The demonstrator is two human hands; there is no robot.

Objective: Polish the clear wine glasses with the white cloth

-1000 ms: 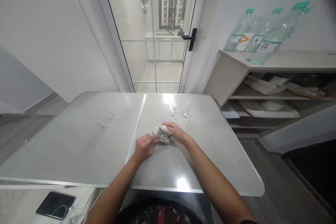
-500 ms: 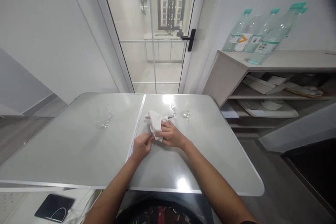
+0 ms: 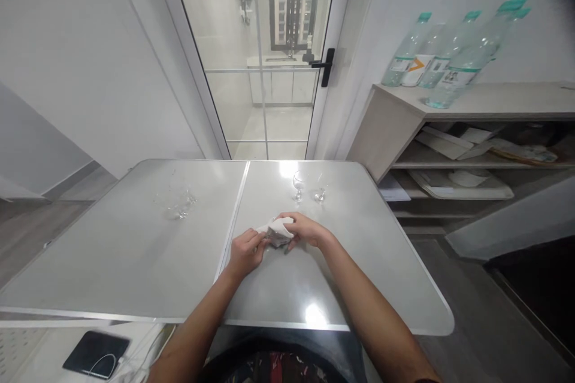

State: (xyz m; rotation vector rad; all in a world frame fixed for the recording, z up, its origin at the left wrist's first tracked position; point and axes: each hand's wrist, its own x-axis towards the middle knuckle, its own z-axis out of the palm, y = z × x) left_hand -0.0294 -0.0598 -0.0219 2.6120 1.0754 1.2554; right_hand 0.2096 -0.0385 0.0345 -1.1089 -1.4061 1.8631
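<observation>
A white cloth is bunched around a clear wine glass, most of it hidden by the cloth and fingers. My right hand curls over the far side of the cloth, gripping it around the glass. With fingers closed in a pinch, my left hand holds the glass at its left end, where the stem is mostly covered. Both hands are just above the table's near middle. Beyond them stand a clear stemmed glass and, to its right, another small clear glass.
Several clear glass pieces, hard to tell apart, are on the left half of the grey table. Plastic bottles stand on a shelf unit to the right. Behind the table is a glass door. A black tablet lies lower left.
The cloth has been drawn nearer and folded lower around the glass. My right hand has shifted right and turned to cup it; my left hand has stayed nearly in place.
</observation>
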